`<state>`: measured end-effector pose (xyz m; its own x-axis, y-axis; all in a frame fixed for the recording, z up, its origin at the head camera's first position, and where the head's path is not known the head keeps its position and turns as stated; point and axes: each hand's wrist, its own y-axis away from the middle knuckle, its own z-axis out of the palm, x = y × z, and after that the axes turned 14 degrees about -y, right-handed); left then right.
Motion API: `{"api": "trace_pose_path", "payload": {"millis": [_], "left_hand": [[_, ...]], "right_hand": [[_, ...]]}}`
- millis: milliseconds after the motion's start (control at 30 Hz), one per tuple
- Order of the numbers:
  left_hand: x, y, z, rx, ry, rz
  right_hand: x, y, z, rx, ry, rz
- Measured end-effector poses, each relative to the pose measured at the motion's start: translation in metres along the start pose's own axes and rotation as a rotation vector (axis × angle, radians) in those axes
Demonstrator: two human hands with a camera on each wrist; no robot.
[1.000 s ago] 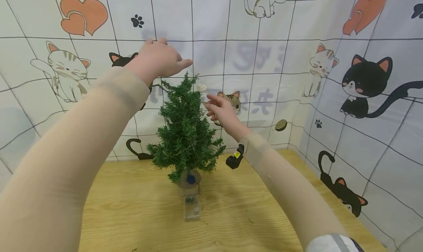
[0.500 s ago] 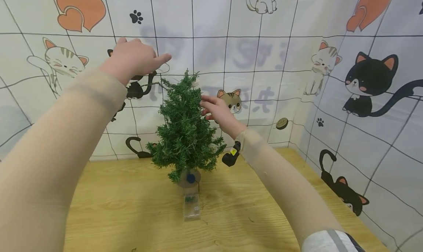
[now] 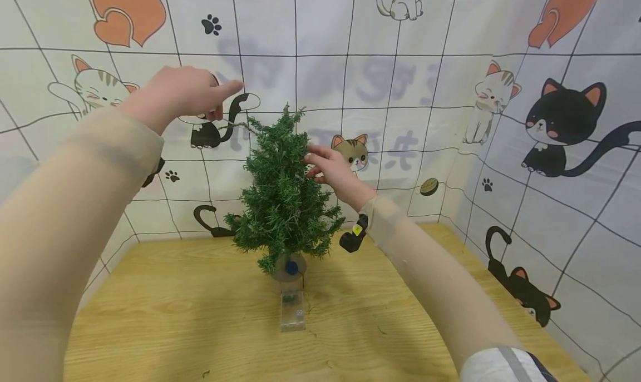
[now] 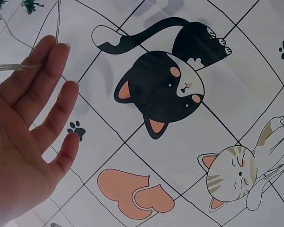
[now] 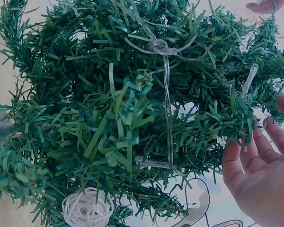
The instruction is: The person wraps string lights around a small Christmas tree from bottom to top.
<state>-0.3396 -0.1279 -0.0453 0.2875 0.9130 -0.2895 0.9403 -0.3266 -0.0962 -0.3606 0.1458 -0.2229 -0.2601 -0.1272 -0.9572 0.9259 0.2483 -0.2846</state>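
Note:
A small green artificial Christmas tree [image 3: 285, 193] stands upright on the table. My left hand [image 3: 187, 93] is raised to its upper left and pinches a thin clear wire of a light string [image 4: 58, 21], which runs to the tree's upper branches. A small clear bulb [image 4: 7, 67] shows beside the fingers in the left wrist view. My right hand [image 3: 333, 173] is at the tree's upper right side, its loosely bent fingers touching the branches [image 5: 241, 127]. More of the wire [image 5: 167, 94] lies looped on the tree, near a white woven ball [image 5: 87, 208].
The tree's round base [image 3: 295, 262] carries a blue disc, with a clear plastic box [image 3: 292, 311] in front of it. A wooden table [image 3: 175, 304] lies below. A cat-patterned cloth [image 3: 390, 31] hangs behind and at the right.
My left hand has moved left and slightly down, away from the tree top, with the wire trailing. My right hand has moved slightly left and now touches the branches.

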Motion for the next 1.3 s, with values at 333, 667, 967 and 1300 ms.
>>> {"api": "trace_pose_path", "payload": {"millis": [333, 667, 967, 1300], "left_hand": [[-0.01, 0.014, 0.0, -0.069, 0.254, 0.036], [-0.012, 0.022, 0.0, -0.146, 0.464, 0.101], [0.011, 0.023, -0.007, -0.062, 0.593, 0.139], [0.055, 0.017, -0.023, -0.156, 0.449, 0.222]], "right_hand": [[-0.002, 0.0, -0.004, 0.018, -0.027, 0.016], [-0.012, 0.003, -0.011, 0.075, -0.036, -0.036], [-0.027, 0.007, -0.007, 0.116, 0.048, -0.174], [-0.052, 0.016, 0.005, 0.029, 0.217, -0.237]]}}
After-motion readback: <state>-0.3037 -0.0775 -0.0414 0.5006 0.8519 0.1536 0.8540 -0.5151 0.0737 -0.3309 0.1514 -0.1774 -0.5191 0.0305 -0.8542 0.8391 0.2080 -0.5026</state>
